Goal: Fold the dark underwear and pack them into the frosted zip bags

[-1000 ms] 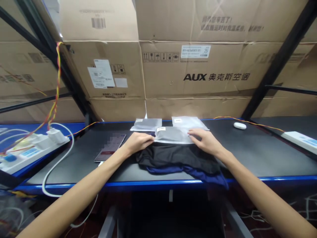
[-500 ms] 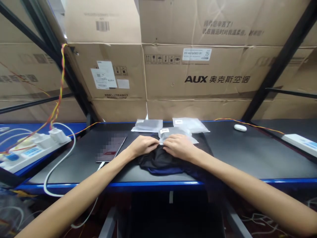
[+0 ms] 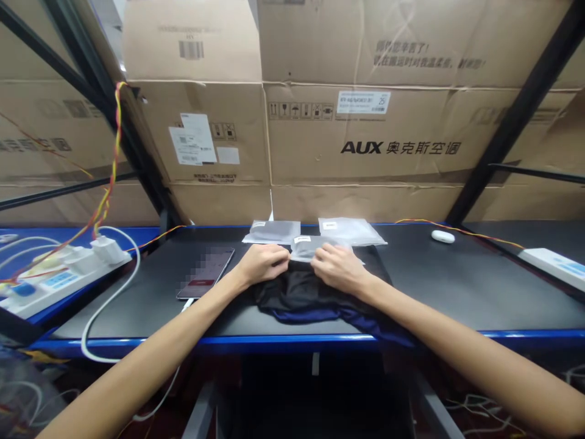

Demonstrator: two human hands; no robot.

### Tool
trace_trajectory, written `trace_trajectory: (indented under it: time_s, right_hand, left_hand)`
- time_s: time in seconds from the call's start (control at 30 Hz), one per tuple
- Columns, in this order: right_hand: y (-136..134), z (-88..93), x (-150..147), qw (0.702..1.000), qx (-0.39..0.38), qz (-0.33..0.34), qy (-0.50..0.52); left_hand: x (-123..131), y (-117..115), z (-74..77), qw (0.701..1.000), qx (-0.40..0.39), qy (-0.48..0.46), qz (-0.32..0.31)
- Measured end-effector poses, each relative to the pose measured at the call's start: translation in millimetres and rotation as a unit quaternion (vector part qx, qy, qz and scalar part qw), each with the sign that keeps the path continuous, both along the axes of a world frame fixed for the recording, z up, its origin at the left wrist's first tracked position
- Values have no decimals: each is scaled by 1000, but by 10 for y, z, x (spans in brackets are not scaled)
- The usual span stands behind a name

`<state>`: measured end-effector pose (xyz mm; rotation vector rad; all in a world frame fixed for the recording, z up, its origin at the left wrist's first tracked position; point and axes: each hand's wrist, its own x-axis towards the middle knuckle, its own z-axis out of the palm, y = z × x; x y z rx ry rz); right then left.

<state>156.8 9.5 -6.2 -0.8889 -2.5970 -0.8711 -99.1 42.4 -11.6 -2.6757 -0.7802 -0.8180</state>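
A black cloth with a dark blue edge lies bunched near the front of the table, and its kind is not clear. My left hand is closed at the cloth's far left edge, fingers curled and tips hidden. On the other side, my right hand is also closed at the cloth's far edge. Between the hands, that edge runs fairly straight. Just beyond it lies a frosted plastic bag with a white label and something dark inside. My right hand covers part of this bag.
Two more frosted bags, the left one and the right one, lie behind. A phone on a white cable is at left. Power strips stand at left and right. A small white case sits back right.
My hands have moved apart along the cloth's far edge, the left one leftward and the right one rightward. More of the cloth and its blue edge shows at the front right.
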Motion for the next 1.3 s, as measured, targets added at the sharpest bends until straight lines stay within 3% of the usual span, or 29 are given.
trace_trajectory:
  time_s: [0.27, 0.43, 0.6, 0.73, 0.87, 1.07, 1.3]
  right_hand:
    - [-13, -15, 671, 998, 25, -57, 9]
    - [-30, -97, 895, 997, 5, -62, 51]
    - [-42, -119, 851, 994, 6, -55, 95]
    - [-37, -88, 745, 992, 9, -48, 114]
    - [-34, -68, 672, 993, 22, -43, 105]
    - [-62, -88, 681, 994, 52, -20, 97]
    - [-70, -119, 667, 989, 89, 43, 107]
  left_hand:
    - [-122, 48, 73, 997, 53, 3, 59]
    - [-109, 72, 47, 994, 56, 30, 91]
    - [-65, 55, 102, 992, 6, 24, 121]
    - [67, -114, 180, 999, -20, -6, 27]
    - [340, -277, 175, 997, -54, 36, -48]
    - [750, -161, 152, 997, -26, 61, 27]
    - [985, 28, 121, 983, -102, 96, 114]
